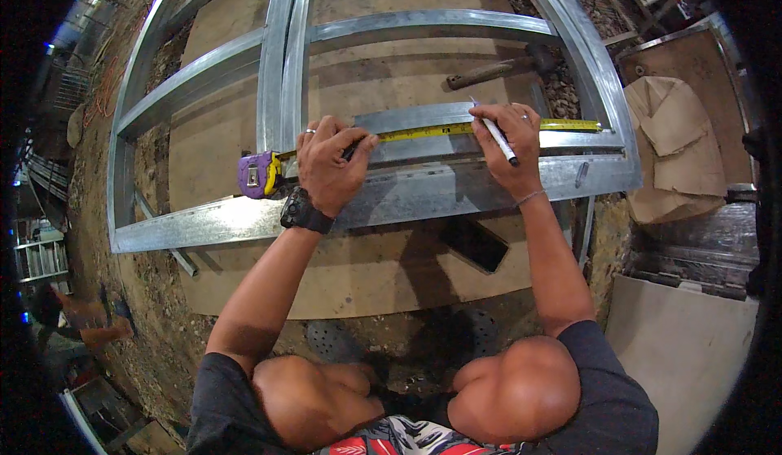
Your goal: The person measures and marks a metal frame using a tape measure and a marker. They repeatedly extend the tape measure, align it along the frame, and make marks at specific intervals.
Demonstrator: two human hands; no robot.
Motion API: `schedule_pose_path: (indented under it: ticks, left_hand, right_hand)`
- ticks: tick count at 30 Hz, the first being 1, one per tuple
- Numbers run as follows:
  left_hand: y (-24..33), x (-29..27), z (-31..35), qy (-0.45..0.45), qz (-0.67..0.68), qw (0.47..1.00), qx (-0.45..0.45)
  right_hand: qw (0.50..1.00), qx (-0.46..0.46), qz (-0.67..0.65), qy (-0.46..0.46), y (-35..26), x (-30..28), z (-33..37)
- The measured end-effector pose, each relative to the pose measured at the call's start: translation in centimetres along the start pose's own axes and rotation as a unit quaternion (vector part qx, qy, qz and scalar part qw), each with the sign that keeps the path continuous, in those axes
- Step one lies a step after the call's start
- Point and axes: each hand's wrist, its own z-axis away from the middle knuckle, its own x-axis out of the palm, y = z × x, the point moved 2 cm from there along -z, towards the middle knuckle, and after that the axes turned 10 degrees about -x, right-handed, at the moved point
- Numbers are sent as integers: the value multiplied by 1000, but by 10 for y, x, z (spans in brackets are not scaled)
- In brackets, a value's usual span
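Observation:
A tape measure with a purple and yellow case (256, 175) rests at the left on a galvanized steel frame (212, 223). Its yellow blade (432, 131) stretches rightward along a steel channel (415, 116) that lies by the frame's near rail. My left hand (329, 160), with a ring and a black watch, is closed over the blade beside the case. Something small and dark shows between its thumb and forefinger; I cannot make out what. In my right hand (515, 147) is a white marker pen (495, 139) with a black end, its thin tip pointing away from me, by the blade.
A hammer with a worn handle (481, 75) lies on the brown board (375, 76) inside the frame. Near my knees is a dark phone (475, 245). Crumpled brown paper (674, 133) lies at the right, above a pale panel (680, 341). Another person (81, 325) is at the far left.

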Motion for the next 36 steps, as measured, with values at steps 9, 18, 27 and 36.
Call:
schedule_pose_path:
  ticks: [9, 18, 27, 36]
  left_hand:
    - [5, 6, 4, 20, 0, 1000, 19]
    - [1, 3, 2, 19, 1, 1000, 21]
    - [0, 0, 1, 20, -10, 1000, 15]
    - [2, -2, 0, 25, -13, 999, 22]
  right_hand:
    - [1000, -11, 4, 12, 1, -5, 1]
    - [1000, -13, 4, 16, 0, -2, 0]
    - [978, 45, -168, 113, -37, 1, 8]
    - [934, 143, -326, 24, -68, 31, -10]
